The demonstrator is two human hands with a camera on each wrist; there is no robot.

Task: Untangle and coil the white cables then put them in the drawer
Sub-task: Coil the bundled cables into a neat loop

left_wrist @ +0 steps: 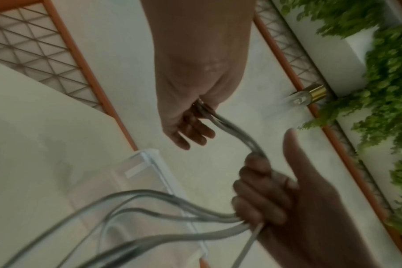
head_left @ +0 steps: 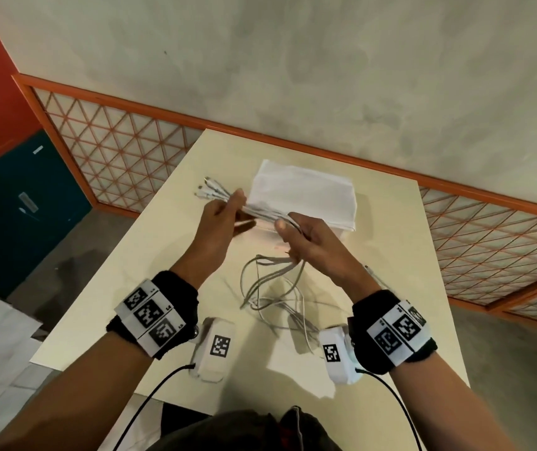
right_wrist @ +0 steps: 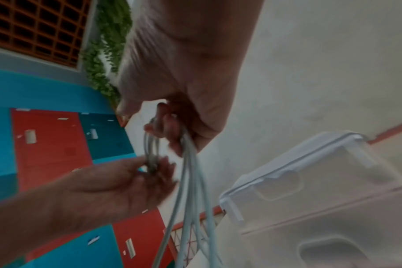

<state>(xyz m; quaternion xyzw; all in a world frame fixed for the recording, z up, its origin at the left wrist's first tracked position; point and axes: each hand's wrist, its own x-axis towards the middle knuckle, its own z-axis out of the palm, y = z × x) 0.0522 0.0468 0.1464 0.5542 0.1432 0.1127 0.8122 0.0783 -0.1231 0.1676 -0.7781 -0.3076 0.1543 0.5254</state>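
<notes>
White and smooth-jacketed, bundled straight and side by side: white cables (head_left: 260, 213) held in the air above the cream counter (head_left: 124, 288), in front of the drawer (head_left: 306, 196). Pinched near their metal-tipped plug ends by the left hand (head_left: 220, 222), with the plugs fanning out past its fingers. Gripped further along by the right hand (head_left: 316, 244), fingers curled round the bundle and thumb raised. Below that fist, slack looping down in loose, crossing curves onto the counter. From the left wrist, the same white cables (left_wrist: 232, 128) bowed between the left hand (left_wrist: 190, 112) and the right hand (left_wrist: 276, 190), with three or four separate strands spilling out beneath. From the right wrist, blurred: right hand (right_wrist: 184, 108) above, left hand (right_wrist: 126, 181) below, white cables (right_wrist: 190, 181) hanging between. Drawer (right_wrist: 310, 181) seen there as boxy translucent plastic with a white rim and a scooped handle recess; contents not discernible. Beyond, an orange lattice fence (head_left: 124, 157), teal and red lockers (right_wrist: 51, 145), and green foliage (left_wrist: 383, 72) visible only from the wrists.
</notes>
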